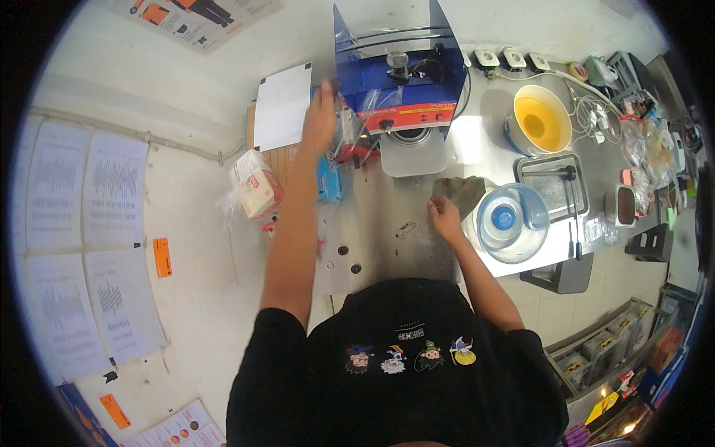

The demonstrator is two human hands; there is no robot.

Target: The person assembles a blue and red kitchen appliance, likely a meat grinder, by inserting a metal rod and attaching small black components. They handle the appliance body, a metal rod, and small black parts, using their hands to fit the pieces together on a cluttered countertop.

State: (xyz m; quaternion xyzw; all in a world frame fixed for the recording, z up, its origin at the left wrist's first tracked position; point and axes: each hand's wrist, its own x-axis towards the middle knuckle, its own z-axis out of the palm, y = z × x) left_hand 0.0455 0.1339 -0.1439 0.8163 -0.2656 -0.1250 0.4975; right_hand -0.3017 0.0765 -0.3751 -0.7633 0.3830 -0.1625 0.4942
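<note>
My left hand (319, 121) is raised beside the left side of a blue tabletop machine (406, 89) with a red front panel. Its fingers point up and are slightly smeared, so their grip does not show. Clear plastic (356, 123) hangs just right of that hand, and a white sheet (283, 108) on a cardboard box lies to its left. Lower down, my right hand (446, 220) pinches the near edge of a grey-brown cloth (459, 194) lying on the metal table. A whitish tray (413, 154) sits under the machine's front.
Right of the cloth stands a clear round tub (514, 223) with a blue centre. Behind it are a metal tray (555, 190) and a white bucket (538, 119), yellow inside. A wrapped pack (255, 185) and a blue packet (328, 179) lie left. Cables (596, 112) coil at right.
</note>
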